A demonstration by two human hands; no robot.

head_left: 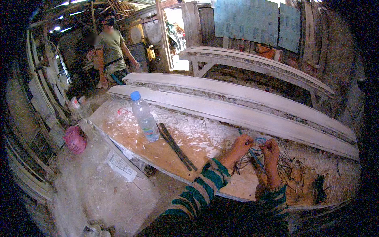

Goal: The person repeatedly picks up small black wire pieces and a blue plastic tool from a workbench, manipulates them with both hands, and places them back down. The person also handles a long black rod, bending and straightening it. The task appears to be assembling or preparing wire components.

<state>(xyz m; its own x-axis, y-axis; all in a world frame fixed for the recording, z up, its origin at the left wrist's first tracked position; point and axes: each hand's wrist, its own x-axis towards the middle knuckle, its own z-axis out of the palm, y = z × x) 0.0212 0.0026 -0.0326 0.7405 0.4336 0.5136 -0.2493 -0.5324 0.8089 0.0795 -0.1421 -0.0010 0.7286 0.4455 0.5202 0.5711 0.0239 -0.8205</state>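
Observation:
My left hand (241,146) and my right hand (270,150) are raised close together over the right part of the work table (213,179). The fingers of both are pinched on a thin blue strand (260,140), which loops between them; whether it is string or wire is too small to tell. A blue length also hangs below the fingers. Beneath and beside my hands lies a loose tangle of thin dark strands (294,170). To its right sits a tight dark bundle (319,187).
A clear plastic bottle (144,118) with a blue cap stands at the table's left, beside two dark rods (175,146). Long white moulding strips (221,106) run along the far side. Behind is a bench (252,59). A person (112,49) stands far left; a pink bag (75,139) lies below.

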